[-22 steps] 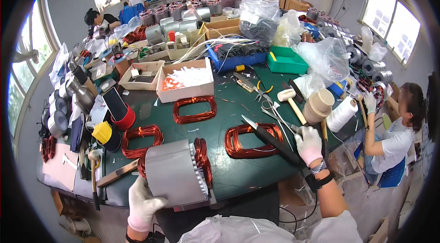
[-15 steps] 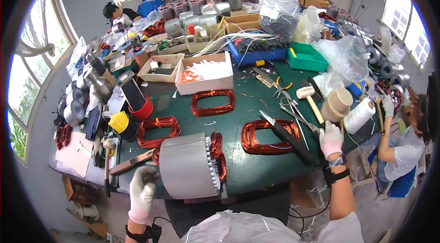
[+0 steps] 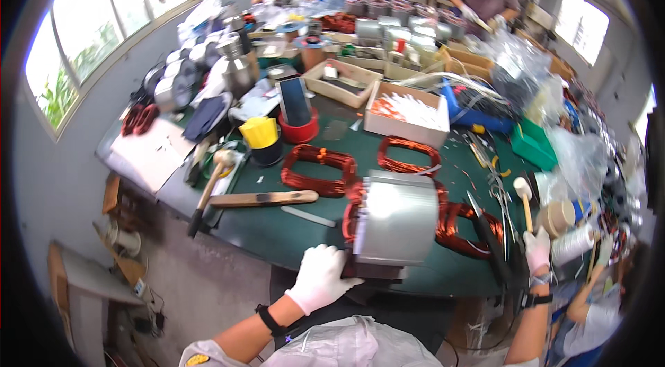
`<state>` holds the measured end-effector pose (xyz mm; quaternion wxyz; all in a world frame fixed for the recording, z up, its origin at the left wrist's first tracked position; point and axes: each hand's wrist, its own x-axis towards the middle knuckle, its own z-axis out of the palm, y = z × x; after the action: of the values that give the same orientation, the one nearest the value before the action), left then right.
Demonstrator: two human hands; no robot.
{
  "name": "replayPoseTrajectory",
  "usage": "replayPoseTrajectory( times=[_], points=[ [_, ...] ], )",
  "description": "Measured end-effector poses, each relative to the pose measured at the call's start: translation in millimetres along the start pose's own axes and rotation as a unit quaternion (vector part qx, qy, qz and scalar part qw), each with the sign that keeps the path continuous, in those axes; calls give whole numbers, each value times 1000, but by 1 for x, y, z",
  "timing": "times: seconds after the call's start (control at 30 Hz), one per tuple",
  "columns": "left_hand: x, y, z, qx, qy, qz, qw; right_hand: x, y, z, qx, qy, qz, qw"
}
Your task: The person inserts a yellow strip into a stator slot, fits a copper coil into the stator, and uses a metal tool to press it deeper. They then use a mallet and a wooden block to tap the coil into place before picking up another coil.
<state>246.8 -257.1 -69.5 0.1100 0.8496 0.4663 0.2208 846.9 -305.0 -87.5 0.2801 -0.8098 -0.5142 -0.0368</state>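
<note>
A grey metal stator cylinder (image 3: pixel 398 218) lies on its side at the table's front edge, with red-brown copper windings (image 3: pixel 355 211) showing at its left end. My left hand (image 3: pixel 320 277), in a white glove, is just in front of that end, beside a dark block under the cylinder. Its thumb is stretched away from the fingers, and I see nothing held in it. Over at the right, my gloved right hand (image 3: pixel 536 251) is closed around the lower handle of a mallet (image 3: pixel 524 190) with a pale head. Loose copper coils (image 3: pixel 318 169) lie behind the cylinder and on both sides.
Left of the cylinder are a wooden bar (image 3: pixel 267 199), a white strip (image 3: pixel 308 216) and another mallet (image 3: pixel 224 157). Scissors (image 3: pixel 500 194) and a black-handled knife (image 3: pixel 488 235) lie right. Behind stands a box of white pieces (image 3: pixel 409 114). Co-workers sit or stand farther off.
My view has swung left, so the table appears shifted right. My left hand has moved right, in front of the cylinder's end. The right hand stays at the mallet handle.
</note>
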Motion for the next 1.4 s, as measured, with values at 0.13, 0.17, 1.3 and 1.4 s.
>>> replayPoseTrajectory(
  times=[0.13,0.17,1.3,1.4],
  points=[
    [12,-45,-56,-149,-90,5,985,-41,-142,-41,324,-65,168,929],
    [18,-64,-71,-67,-47,-17,997,-58,-167,-44,365,-17,145,919],
    [-25,-99,-133,-20,-227,-119,966,-172,-386,-64,396,-233,-134,878],
    [-24,-95,-133,-38,-255,-119,959,-189,-329,-23,229,-287,-197,909]
  ],
)
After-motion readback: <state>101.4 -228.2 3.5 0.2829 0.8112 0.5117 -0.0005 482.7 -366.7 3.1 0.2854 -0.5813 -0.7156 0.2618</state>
